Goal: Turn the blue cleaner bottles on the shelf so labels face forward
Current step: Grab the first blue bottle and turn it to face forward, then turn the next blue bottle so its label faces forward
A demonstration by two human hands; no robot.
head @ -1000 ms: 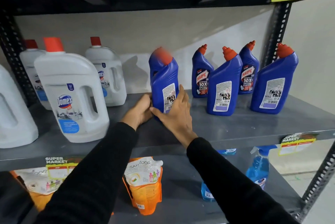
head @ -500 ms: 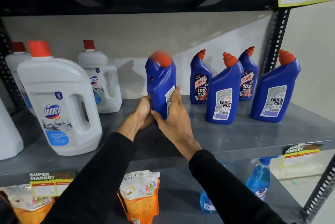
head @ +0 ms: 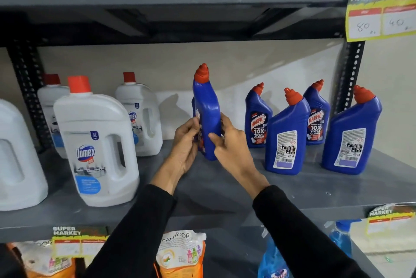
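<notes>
A blue cleaner bottle (head: 207, 108) with a red cap is held upright just above the grey shelf (head: 225, 187), its narrow side toward me. My left hand (head: 186, 144) grips its left side and my right hand (head: 229, 144) grips its right side and base. To the right stand two front bottles (head: 286, 140) (head: 349, 140) showing white back labels with barcodes. Behind them two bottles (head: 257, 117) (head: 317, 115) show the Harpic front label.
White Domex jugs (head: 96, 142) with red caps fill the shelf's left half. A black perforated upright (head: 351, 79) stands at the right, with a yellow price tag (head: 380, 9) above. On the lower shelf sit orange Santoor pouches (head: 180, 253) and blue spray bottles (head: 341, 237).
The held bottle has been lifted and rotated; its white back label, seen before, now faces away and its narrow edge faces me. Both hands kept their grip. The camera tilted upward.
</notes>
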